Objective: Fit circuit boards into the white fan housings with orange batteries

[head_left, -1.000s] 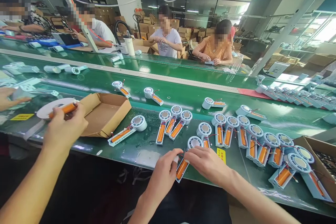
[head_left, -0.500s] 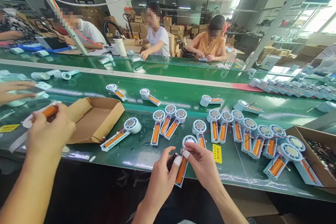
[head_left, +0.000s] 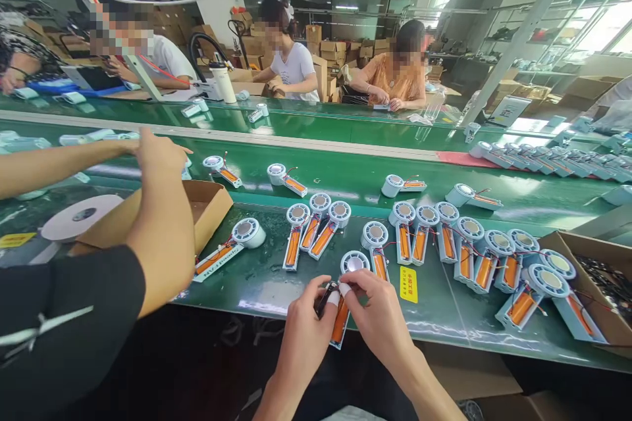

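Low in the middle of the view, a light blue fan (head_left: pixel 354 263) with an orange battery in its handle lies at the bench's near edge. My left hand (head_left: pixel 309 322) pinches a small black part (head_left: pixel 326 300) above the handle. Close beside it, my right hand (head_left: pixel 380 309) has thumb and forefinger pressed together over the fan; what is between those fingertips is too small to make out. Another fan (head_left: pixel 375 237) lies just behind my right hand, and three fans (head_left: pixel 319 204) lie fanned out behind my left hand.
A co-worker's arms (head_left: pixel 165 230) reach across at the left, over an open cardboard box (head_left: pixel 212 210). Several fans (head_left: pixel 485 243) stand in a row at the right, beside a box of small dark parts (head_left: pixel 567 247). More fans lie on the green belt (head_left: pixel 340 177). People sit opposite.
The co-worker at the left has moved an arm forward over the cardboard box toward the belt. Fans on the belt have shifted slightly right. My hands stay almost in place at the fan.
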{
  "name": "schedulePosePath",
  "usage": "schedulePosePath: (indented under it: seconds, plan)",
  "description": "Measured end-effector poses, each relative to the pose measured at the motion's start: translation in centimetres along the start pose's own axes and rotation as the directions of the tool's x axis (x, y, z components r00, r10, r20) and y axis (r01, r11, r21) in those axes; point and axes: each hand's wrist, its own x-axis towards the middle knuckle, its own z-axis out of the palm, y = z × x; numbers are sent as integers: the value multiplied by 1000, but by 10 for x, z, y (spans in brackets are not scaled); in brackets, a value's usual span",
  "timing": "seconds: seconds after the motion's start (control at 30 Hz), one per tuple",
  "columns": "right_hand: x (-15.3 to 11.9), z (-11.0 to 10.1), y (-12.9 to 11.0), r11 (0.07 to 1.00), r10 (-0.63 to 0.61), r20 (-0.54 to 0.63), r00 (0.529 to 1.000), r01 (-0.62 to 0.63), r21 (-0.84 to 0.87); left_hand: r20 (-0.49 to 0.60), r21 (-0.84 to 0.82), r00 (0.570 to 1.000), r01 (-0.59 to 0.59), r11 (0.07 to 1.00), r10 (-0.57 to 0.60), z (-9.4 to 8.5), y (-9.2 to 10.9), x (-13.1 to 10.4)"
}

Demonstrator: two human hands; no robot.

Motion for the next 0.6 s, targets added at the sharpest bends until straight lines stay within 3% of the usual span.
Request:
schedulePosePath:
  seconds: [0.1, 0.23, 0.47, 0.6]
  plan:
    - [0, -2, 0, 996, -66, 35, 997, 68, -56, 40, -45, 999, -32, 998, 34, -2, 0, -2]
    - [0, -2, 0, 987, -105, 103, 989, 116, -114, -7, 66, 997, -77, 995, 78, -3, -1, -3]
    - [-3, 1, -5, 919, -78, 136, 988, 124, -375, -28, 156, 995, -93, 983, 99, -2, -1, -7]
    - [-2, 2, -9, 866, -110, 197, 974, 191, -462, -31, 227, 989, -132, 965, 143, -2, -8, -9]
